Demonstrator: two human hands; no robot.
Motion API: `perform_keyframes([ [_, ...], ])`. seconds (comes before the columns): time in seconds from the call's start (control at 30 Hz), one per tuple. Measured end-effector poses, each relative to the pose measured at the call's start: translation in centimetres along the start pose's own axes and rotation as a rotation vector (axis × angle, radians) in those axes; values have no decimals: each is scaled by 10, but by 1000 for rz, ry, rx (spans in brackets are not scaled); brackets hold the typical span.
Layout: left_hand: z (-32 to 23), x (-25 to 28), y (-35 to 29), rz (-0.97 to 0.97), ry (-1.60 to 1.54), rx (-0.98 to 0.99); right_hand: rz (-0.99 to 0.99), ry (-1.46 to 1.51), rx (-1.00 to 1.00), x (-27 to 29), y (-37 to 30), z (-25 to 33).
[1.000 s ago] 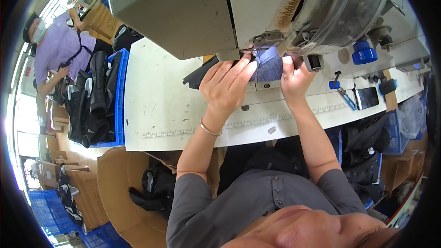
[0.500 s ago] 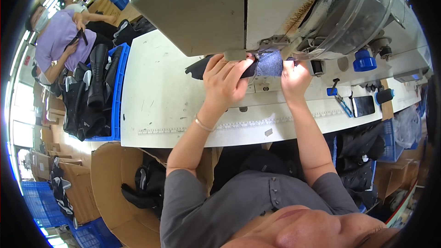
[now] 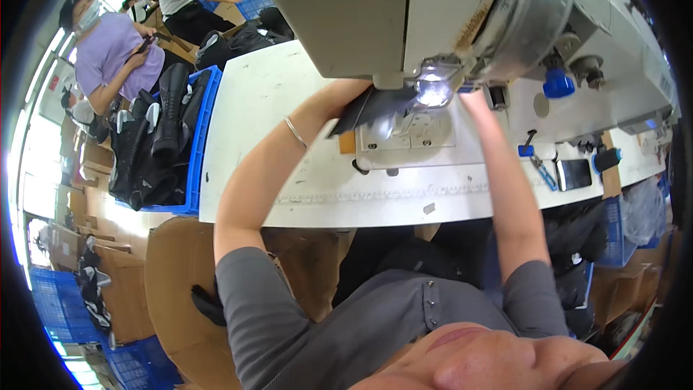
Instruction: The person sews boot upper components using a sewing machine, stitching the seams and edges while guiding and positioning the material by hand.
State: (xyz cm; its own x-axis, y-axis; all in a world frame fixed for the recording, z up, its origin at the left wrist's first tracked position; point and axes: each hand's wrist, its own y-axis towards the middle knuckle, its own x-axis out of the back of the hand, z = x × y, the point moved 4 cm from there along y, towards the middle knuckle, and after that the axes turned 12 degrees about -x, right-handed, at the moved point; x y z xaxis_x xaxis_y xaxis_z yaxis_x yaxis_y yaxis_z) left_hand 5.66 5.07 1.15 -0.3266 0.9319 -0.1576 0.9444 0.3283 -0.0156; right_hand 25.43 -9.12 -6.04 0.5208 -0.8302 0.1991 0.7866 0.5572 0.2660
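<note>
A sewing machine (image 3: 346, 22) with a lit needle area stands over the white table (image 3: 245, 137). Just left of its needle, a black piece of shoe-upper-like material (image 3: 372, 110) slants over the machine bed, its edges smeared by motion. My left hand (image 3: 348, 91) reaches in at the far side of this piece, its fingers hidden behind the machine head. On the other side of the needle is my right hand (image 3: 473, 103), blurred and partly covered by the machine; its fingers do not show. Whether either hand grips the piece cannot be seen.
Black boots (image 3: 170, 112) fill a blue crate (image 3: 206, 137) at the left. Blue-handled snips (image 3: 543, 173), a phone (image 3: 574, 174) and a thread spool (image 3: 606, 159) lie at the right. A cardboard box (image 3: 173, 282) stands below the table. Two people work at the far left.
My left hand has moved farther in behind the machine head, and the black piece has swung with it. The blue lining has gone out of sight. The view has shifted.
</note>
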Motion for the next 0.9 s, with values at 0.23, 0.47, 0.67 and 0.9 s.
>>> perform_keyframes([
  [0.23, 34, 40, -71, -533, -275, -147, -31, -6, -336, 25, -41, -14],
  [0.47, 42, 16, -196, -883, 38, -492, 570, 388, -511, -68, -204, 57],
  [0.67, 29, -10, -232, -910, 36, -552, 922, 1090, -734, -128, -195, 114],
  [0.9, 33, -17, -259, -979, 101, -642, 920, 775, -689, -145, -209, 138],
])
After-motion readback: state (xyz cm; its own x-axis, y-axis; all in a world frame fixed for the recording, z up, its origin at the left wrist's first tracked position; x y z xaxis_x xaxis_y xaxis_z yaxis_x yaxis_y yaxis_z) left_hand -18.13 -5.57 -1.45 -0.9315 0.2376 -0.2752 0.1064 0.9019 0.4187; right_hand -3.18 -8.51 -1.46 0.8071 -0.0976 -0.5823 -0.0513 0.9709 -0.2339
